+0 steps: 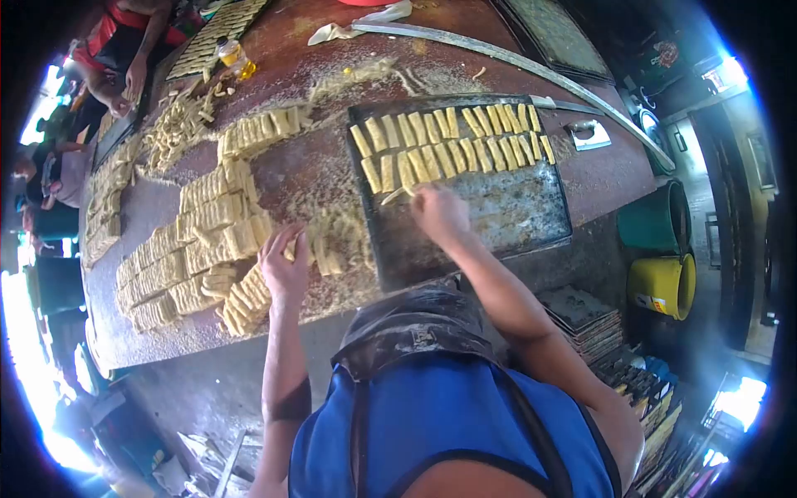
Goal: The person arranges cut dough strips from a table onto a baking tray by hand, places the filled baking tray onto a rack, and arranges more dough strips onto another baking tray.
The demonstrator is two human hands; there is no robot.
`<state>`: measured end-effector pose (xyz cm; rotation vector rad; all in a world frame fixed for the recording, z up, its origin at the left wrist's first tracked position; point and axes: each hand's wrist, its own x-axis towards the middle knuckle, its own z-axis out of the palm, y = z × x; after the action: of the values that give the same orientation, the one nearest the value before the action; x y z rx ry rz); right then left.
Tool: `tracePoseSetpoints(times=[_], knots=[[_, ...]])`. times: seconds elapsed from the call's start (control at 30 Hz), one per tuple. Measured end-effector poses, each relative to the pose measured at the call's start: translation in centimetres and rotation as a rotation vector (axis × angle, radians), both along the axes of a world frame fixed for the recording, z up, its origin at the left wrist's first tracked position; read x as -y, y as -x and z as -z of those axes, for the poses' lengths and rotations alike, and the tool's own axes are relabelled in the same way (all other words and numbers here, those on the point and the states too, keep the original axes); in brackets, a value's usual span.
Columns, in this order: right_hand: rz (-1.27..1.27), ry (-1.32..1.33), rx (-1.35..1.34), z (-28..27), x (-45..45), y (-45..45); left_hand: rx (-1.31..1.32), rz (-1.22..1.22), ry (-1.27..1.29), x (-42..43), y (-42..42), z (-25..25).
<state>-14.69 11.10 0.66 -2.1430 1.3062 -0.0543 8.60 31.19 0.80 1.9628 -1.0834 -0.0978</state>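
Observation:
Over the dark metal tray [506, 216], my right hand [440, 212] has its fingers closed on a dough strip [393, 196] at the lower left end of the strip rows. Two rows of pale dough strips [452, 158] lie side by side across the tray's upper half. Left of the tray, my left hand [285, 259] is curled at the edge of the piled dough strips [247, 300], with a piece of dough between its fingers. More stacked strips [166, 264] cover the left part of the floured table [199, 339].
A long curved metal strip [498, 55] and a flat scraper [591, 137] lie beyond the tray. An oil bottle [236, 60] stands near the back. Another person's hands [124, 95] are at the upper left. Green [652, 217] and yellow [664, 284] bins stand right.

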Motion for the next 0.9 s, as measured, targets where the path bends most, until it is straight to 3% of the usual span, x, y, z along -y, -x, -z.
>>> tracePoseSetpoints(times=[0.07,0.23,0.33,0.4,0.5,0.57,0.63,0.7,0.73,0.83,0.9], knots=[[-0.089,0.398,0.139,1.1,-3.0,-1.9,-0.008,-0.093,-0.091,-3.0,-1.1,-1.2],[-0.024,0.267,0.149,0.3,-4.8,-3.2,-0.091,-0.106,-0.031,-6.2,-2.9,-1.2],[-0.075,0.206,0.161,0.6,-5.1,-3.1,-0.125,-0.053,-0.144,-4.8,-2.6,-0.6],[-0.122,0.185,0.208,1.2,-5.1,-2.9,-0.276,0.099,-0.098,-1.5,-1.0,-0.8],[-0.241,0.162,0.321,1.4,-3.2,-3.0,-0.27,0.283,-0.112,3.3,0.9,1.1],[-0.112,0.222,0.312,0.6,-1.6,-2.4,-0.029,0.408,-0.16,5.6,2.4,1.9],[-0.217,0.372,0.242,0.8,0.2,-1.8,0.11,0.423,-0.176,7.1,4.3,0.6],[-0.482,0.381,0.145,1.2,1.9,-2.1,0.07,0.37,-0.16,8.8,5.2,0.9],[-0.513,0.197,0.002,-0.1,1.9,-2.7,0.054,0.322,-0.154,10.0,5.0,1.8],[-0.557,0.263,0.058,0.8,2.6,-2.6,0.081,0.174,-0.146,12.2,4.6,1.4],[-0.569,0.275,0.126,1.2,3.1,-1.9,0.1,0.269,-0.165,14.1,4.6,1.2]])
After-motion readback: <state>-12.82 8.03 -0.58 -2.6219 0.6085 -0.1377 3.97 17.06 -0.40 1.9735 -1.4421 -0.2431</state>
